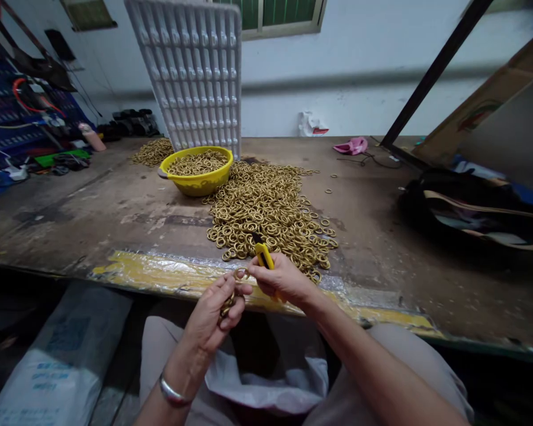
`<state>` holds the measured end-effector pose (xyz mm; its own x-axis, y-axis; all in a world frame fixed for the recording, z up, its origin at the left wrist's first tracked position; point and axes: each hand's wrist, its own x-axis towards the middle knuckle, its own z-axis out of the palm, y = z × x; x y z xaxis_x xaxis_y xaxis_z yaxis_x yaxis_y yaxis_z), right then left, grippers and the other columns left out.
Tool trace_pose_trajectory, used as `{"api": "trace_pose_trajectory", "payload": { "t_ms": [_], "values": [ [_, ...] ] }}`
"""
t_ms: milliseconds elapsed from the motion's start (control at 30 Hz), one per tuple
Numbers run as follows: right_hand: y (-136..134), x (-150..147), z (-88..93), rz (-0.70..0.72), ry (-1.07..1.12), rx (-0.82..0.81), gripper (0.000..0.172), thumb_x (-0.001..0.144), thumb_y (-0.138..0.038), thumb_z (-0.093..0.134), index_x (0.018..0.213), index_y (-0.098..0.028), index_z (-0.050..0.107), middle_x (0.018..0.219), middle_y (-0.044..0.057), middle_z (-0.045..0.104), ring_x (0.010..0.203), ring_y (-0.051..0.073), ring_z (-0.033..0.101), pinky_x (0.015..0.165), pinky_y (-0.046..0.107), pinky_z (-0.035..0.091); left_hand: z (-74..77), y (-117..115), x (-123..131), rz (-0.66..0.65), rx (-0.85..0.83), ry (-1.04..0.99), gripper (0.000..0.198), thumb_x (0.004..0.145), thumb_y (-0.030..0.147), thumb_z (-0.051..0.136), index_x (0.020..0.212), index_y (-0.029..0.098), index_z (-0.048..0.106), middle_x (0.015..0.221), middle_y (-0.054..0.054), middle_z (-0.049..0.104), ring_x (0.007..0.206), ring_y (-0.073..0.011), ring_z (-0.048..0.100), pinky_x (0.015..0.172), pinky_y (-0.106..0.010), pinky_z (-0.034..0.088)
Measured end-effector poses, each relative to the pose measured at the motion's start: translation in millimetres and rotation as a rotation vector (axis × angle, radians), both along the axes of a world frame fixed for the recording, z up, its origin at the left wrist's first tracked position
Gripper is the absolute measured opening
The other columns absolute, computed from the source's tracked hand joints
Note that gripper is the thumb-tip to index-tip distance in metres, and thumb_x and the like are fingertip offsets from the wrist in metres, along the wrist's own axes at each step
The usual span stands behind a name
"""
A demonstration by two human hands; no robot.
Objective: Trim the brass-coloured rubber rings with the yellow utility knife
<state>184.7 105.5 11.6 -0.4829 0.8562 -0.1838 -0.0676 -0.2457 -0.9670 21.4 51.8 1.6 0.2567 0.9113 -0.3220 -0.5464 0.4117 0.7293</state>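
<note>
Plainly, the right hand is closed around a yellow knife, whose long axis slants across the grip, its black end pointing away from the person and somewhat left, toward the loose heap of brass-coloured rings on the worktop. Curled inward, the left hand grips a few rings in its fingers, and a single ring sits between the two hands at the fingertips (its exact tilt is too small to tell). Both hands are at the worktop's front edge, near the yellow tape strip. Behind, left of the heap's far part, a yellow bowl full of similar rings stands upright, just before a ridged grey panel.
</note>
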Motion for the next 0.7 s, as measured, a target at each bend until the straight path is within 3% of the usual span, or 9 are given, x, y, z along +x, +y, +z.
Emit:
{"api": "trace_pose_trajectory", "payload": {
  "t_ms": [200,300,433,533,700],
  "values": [
    [-10,0,10.9,0.106,-0.021,0.061,0.034,0.077,-0.047,0.062,0.08,-0.014,0.056,0.048,-0.009,0.037,0.04,0.004,0.029,0.04,0.018,0.023,10.2,-10,-3,-0.062,-0.052,-0.11,0.031,0.078,0.036,0.072,0.092,0.013,0.058,0.077,-0.002,0.059,0.039,0.0016,0.032,0.033,-0.009,0.02],
    [-13,0,15.2,0.143,-0.167,0.282,0.025,0.083,-0.038,0.053,0.074,-0.015,0.054,0.055,-0.007,0.038,0.047,0.005,0.032,0.046,0.018,0.027,12.8,-13,-7,-0.09,-0.063,-0.098,0.032,0.073,0.037,0.076,0.084,0.013,0.059,0.069,0.001,0.055,0.038,0.0013,0.033,0.032,-0.01,0.018],
    [-21,-1,15.3,0.062,-0.531,0.691,0.023,0.085,-0.024,0.046,0.063,-0.017,0.045,0.06,-0.004,0.039,0.056,0.008,0.036,0.054,0.021,0.028,13.4,-16,-11,-0.033,0.051,0.082,0.028,0.077,0.038,0.072,0.077,0.013,0.058,0.066,0.002,0.052,0.038,0.0003,0.035,0.034,-0.012,0.017],
    [-29,-1,10.5,0.03,-0.668,0.765,0.01,0.077,-0.014,0.051,0.067,-0.017,0.049,0.066,-0.002,0.048,0.06,0.01,0.04,0.057,0.024,0.025,10.5,-18,-11,0.084,0.144,0.258,0.032,0.077,0.042,0.07,0.073,0.014,0.055,0.062,0.003,0.051,0.039,-0.0015,0.036,0.034,-0.013,0.017],
    [-36,-8,3.1,0.066,-1.015,0.862,0.007,0.084,-0.019,0.05,0.082,-0.017,0.056,0.074,0.002,0.06,0.065,0.014,0.051,0.059,0.026,0.027,-1.3,-22,-12,0.154,0.223,0.447,0.033,0.081,0.041,0.065,0.068,0.015,0.05,0.057,0.004,0.047,0.04,-0.0033,0.034,0.036,-0.016,0.018]
  ]
}}
